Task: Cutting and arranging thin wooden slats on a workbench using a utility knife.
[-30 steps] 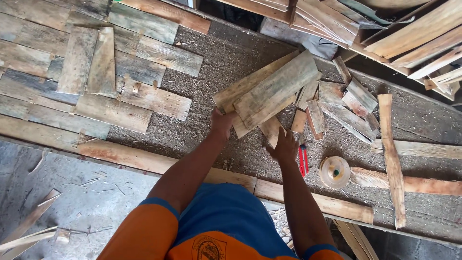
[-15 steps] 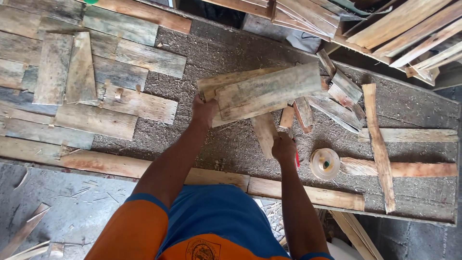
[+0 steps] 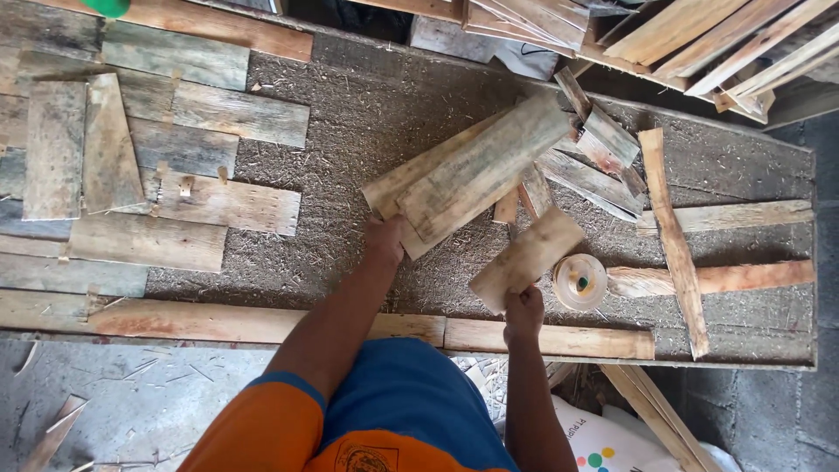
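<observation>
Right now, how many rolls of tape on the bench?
1. The tape roll lies flat on the sawdust-covered bench, just right of the short board in the right hand. Others may be hidden under the loose boards.

We had a single view, from the camera worn on the person's head. It looked almost straight down past the orange-and-blue shirt [image 3: 350, 428] at six o'clock onto the sawdust-strewn work surface [image 3: 350, 157], near enough that both forearms filled the lower middle. Stacked planks [image 3: 699, 44] sat at one o'clock, laid boards [image 3: 131, 175] at nine to ten o'clock. With no second view, no part was shared.
</observation>
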